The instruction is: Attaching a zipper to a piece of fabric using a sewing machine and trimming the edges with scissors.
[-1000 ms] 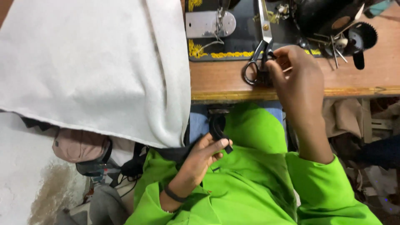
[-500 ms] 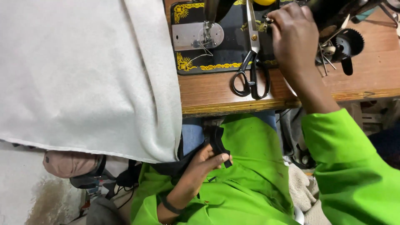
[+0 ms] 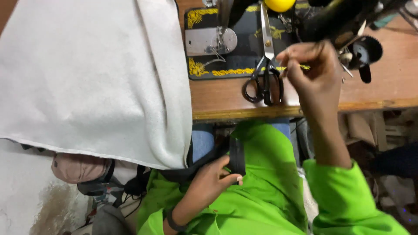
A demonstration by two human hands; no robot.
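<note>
Since the earlier frame, the right hand [image 3: 311, 72] has been drawn back from the black machine head toward the front edge of the wooden bench [image 3: 392, 89], and it is now seen raised just beside the handles of the black scissors [image 3: 264, 69], its fingertips pinched together; what is pinched, if anything, is too fine to be made out, though a thread would be a fair guess. By that withdrawal the scissors are left lying untouched on the bench, blades pointing away over the black sewing machine bed [image 3: 244, 48] with its yellow ornament, handles toward the bench edge. A large white cloth [image 3: 87, 78] is spread over the left part of the bench and hangs down past its edge, covering much of the view. Bright green fabric [image 3: 270, 191] is seen heaped over the lap below the bench. Against it a black strap [image 3: 237, 154] is held upright by the left hand [image 3: 213, 180], whose grip is closed on the strap's lower part, thumb in front; the strap's other end is hidden under the white cloth. A metal needle plate [image 3: 209, 41] is seen on the machine bed, and a yellow round object [image 3: 279, 4] is cut off at the top edge.
</note>
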